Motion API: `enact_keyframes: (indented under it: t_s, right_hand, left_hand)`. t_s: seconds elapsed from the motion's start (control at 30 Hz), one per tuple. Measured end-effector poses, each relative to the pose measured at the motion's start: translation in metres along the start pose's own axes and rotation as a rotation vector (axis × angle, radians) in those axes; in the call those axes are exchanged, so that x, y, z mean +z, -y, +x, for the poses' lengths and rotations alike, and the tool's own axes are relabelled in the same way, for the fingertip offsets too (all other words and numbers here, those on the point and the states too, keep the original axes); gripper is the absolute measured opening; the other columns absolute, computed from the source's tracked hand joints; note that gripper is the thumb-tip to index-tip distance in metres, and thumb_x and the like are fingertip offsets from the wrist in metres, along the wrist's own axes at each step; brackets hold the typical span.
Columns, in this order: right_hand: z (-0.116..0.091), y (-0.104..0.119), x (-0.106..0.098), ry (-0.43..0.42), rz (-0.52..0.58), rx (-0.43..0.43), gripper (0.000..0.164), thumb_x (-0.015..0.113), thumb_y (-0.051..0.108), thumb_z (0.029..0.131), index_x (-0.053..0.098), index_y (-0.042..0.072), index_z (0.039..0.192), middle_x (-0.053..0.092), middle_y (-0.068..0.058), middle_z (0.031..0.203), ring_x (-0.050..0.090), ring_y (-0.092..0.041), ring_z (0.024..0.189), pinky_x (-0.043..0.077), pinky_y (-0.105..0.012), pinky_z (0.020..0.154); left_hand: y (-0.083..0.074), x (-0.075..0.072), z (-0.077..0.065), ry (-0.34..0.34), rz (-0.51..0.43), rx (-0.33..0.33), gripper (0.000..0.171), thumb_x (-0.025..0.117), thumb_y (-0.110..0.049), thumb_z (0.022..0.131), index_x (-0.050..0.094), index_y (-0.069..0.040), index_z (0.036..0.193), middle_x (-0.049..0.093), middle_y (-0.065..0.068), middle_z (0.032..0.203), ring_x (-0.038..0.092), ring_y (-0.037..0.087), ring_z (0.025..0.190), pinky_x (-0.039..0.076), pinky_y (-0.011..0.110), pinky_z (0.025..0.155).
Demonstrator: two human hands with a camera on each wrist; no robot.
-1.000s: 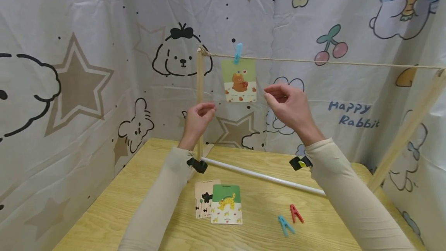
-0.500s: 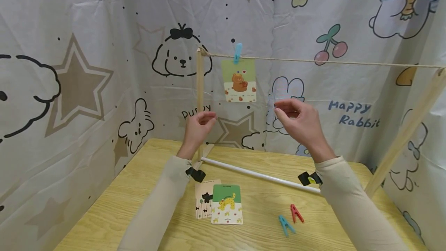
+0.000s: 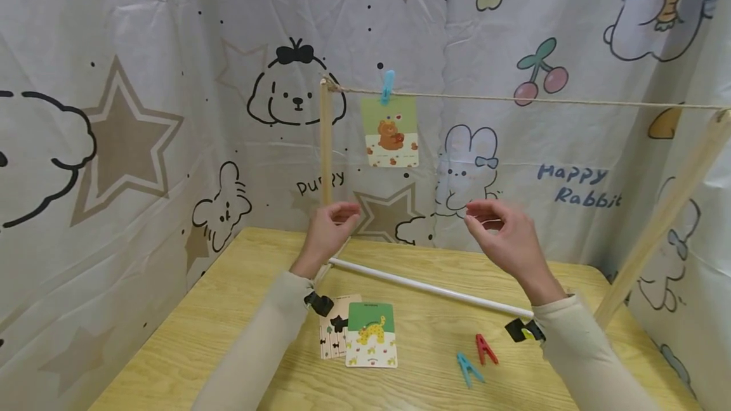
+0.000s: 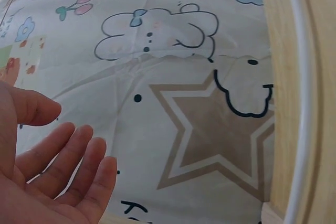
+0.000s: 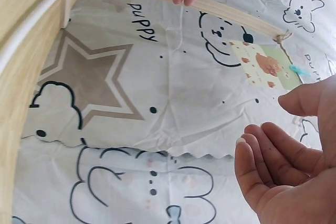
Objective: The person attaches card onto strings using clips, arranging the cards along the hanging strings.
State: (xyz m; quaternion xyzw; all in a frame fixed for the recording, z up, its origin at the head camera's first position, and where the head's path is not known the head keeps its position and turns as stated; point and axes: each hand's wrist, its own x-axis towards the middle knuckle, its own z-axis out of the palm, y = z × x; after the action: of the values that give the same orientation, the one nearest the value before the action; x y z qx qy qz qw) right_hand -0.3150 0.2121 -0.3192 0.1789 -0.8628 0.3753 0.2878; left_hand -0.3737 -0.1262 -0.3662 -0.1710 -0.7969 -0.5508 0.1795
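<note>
Bear card (image 3: 389, 130) hangs from the string (image 3: 542, 101) by one blue peg (image 3: 388, 85), just right of the left post (image 3: 326, 144). Both hands are below it, in the air over the table (image 3: 188, 328), holding nothing: left hand (image 3: 331, 228) loosely curled beside the post, right hand (image 3: 502, 240) loosely curled, well apart from the card.

Risks, as I judge them:
- Single peg on thin card: a knock to the string or post could swing or twist it, maybe slip it off.
- Left hand is near the post; a bump would shake the whole line.
- Frame looks light, slim wooden sticks plus a white rod (image 3: 428, 287) at the base, so it could shift on the smooth tabletop.

Materials: cards are flat, glossy-looking rectangles with rounded corners; string is rough twine. Two more cards (image 3: 360, 335) lie overlapping on the wood-grain table, with a blue and a red peg (image 3: 475, 359) to their right, small plastic A-shapes. Backdrop is creased printed cloth (image 3: 143, 113).
</note>
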Motion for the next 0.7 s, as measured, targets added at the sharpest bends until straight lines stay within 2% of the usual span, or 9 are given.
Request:
enact_keyframes:
  t_s: [0.17,0.43,0.7]
  right_hand:
    - [-0.017,-0.011,0.003,0.037,-0.022,0.044,0.026,0.07,0.026,0.1,0.073,0.009,0.12,0.075,-0.006,0.106,0.068,-0.018,0.092,0.052,-0.015,0.078]
    - [-0.042,-0.027,0.007,0.064,-0.038,0.093,0.026,0.071,0.025,0.099,0.074,0.009,0.119,0.075,-0.005,0.104,0.069,-0.019,0.089,0.051,-0.015,0.075]
    - [-0.065,-0.042,0.011,0.117,-0.065,0.143,0.027,0.073,0.026,0.098,0.073,0.009,0.119,0.075,-0.004,0.106,0.069,-0.018,0.091,0.054,-0.02,0.075]
  left_hand:
    - [0.006,0.004,-0.007,0.021,0.035,0.007,0.023,0.069,-0.013,0.099,0.074,-0.007,0.121,0.075,0.008,0.112,0.068,0.023,0.101,0.055,0.042,0.093]
    - [0.015,0.011,-0.017,0.071,0.015,-0.023,0.023,0.071,-0.011,0.097,0.074,-0.007,0.119,0.075,0.009,0.11,0.069,0.023,0.098,0.057,0.038,0.088]
    - [0.022,0.013,-0.026,0.113,0.046,-0.018,0.024,0.07,-0.013,0.098,0.073,-0.007,0.121,0.074,0.008,0.115,0.068,0.021,0.102,0.057,0.04,0.093]
